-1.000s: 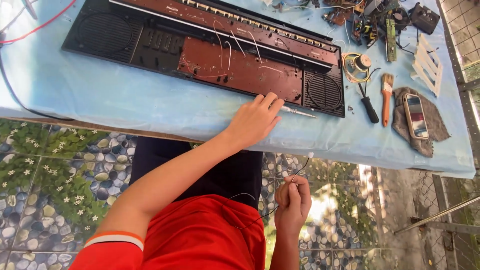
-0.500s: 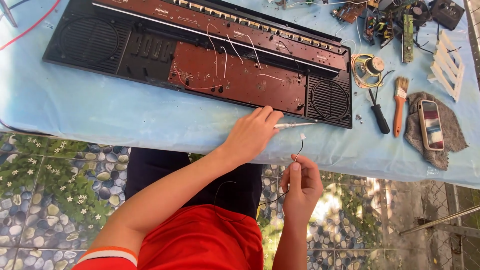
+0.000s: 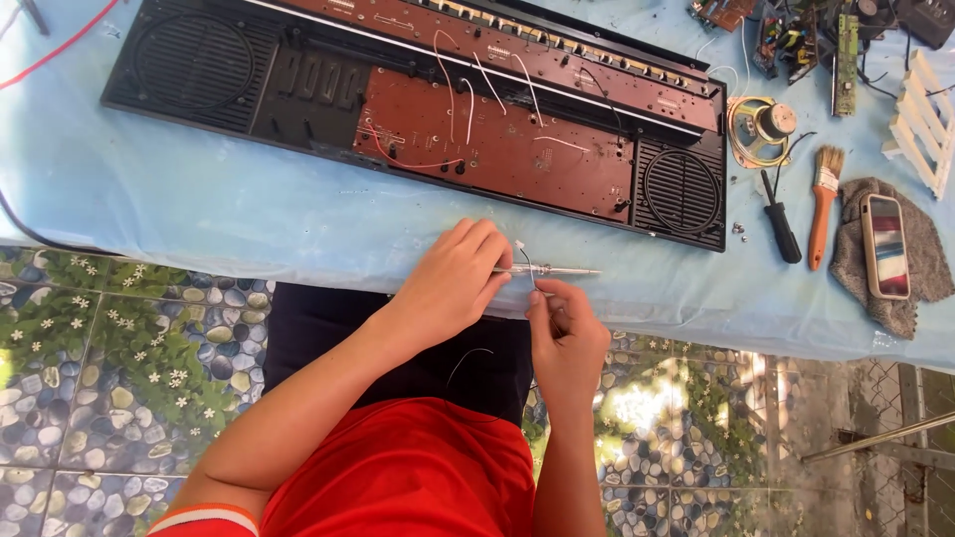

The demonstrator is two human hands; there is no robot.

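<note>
My left hand (image 3: 456,280) rests at the near edge of the blue-covered table (image 3: 249,214) and grips a slim metal tool (image 3: 557,270) that points right. My right hand (image 3: 565,336) is just below the tool, its fingers pinched on a thin dark wire (image 3: 525,261) with a small white end that touches the tool's shaft. Farther back on the table lies a long opened keyboard case (image 3: 418,109) showing brown circuit boards, white wires and round speaker grilles at both ends.
To the right lie a loose speaker (image 3: 761,129), a black-handled screwdriver (image 3: 782,221), an orange-handled brush (image 3: 822,204), a phone on a grey cloth (image 3: 885,247), white plastic keys (image 3: 923,119) and circuit parts (image 3: 796,40). Below the table is a pebble-patterned floor.
My right hand has come up from my lap to the table edge with the wire, meeting the tool in my left hand. The view has shifted slightly.
</note>
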